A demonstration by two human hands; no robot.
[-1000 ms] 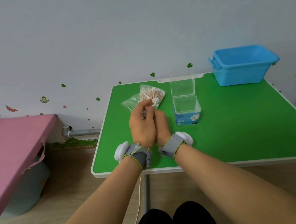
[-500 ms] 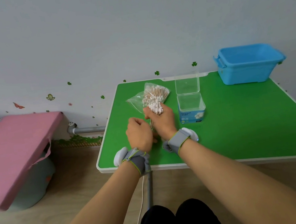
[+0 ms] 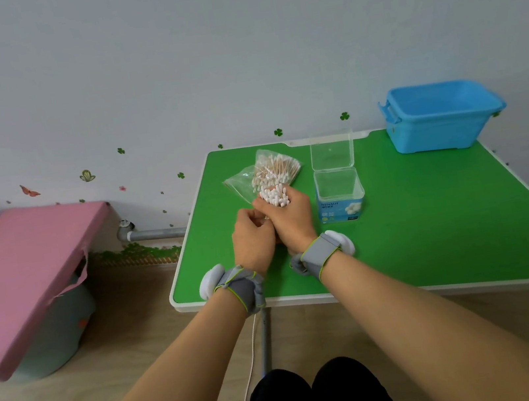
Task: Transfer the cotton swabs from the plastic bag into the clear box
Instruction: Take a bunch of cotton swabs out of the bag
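1. Cotton swabs [image 3: 274, 197]: one bunch is sitting in the right hand [image 3: 290, 220]. The fingers are wrapping round the stems, and the white tips are poking out on the far side of the fist.
2. Left hand [image 3: 251, 237] is pressing against the right hand's left side with its fingers curling inward. Whatever it is pinching is hiding behind the fingers, so bag edge, stems or nothing: cannot tell.
3. Plastic bag [image 3: 240, 183] is lying just beyond both hands, its near end meeting the held bunch. I cannot tell whether the bunch is fully clear of the bag mouth.
4. Remaining swabs [image 3: 277, 167] are lying inside the bag, past the right hand's knuckles, a large share by the look of it.
5. Clear box [image 3: 340, 195] is standing just to the right of the right hand. Its lid [image 3: 331, 151] is tipping up behind it, and no swabs are showing inside.
6. Progress, as a judgement: the task is looking early. A first handful is being gripped and nothing is sitting in the box yet. Carrying the bunch rightward, dropping it in and repeating for the bagged swabs are all remaining.
7. Green table [image 3: 433, 225] is carrying everything. A blue bin [image 3: 440, 117] is sitting well off to the right and beyond, apart from the work.
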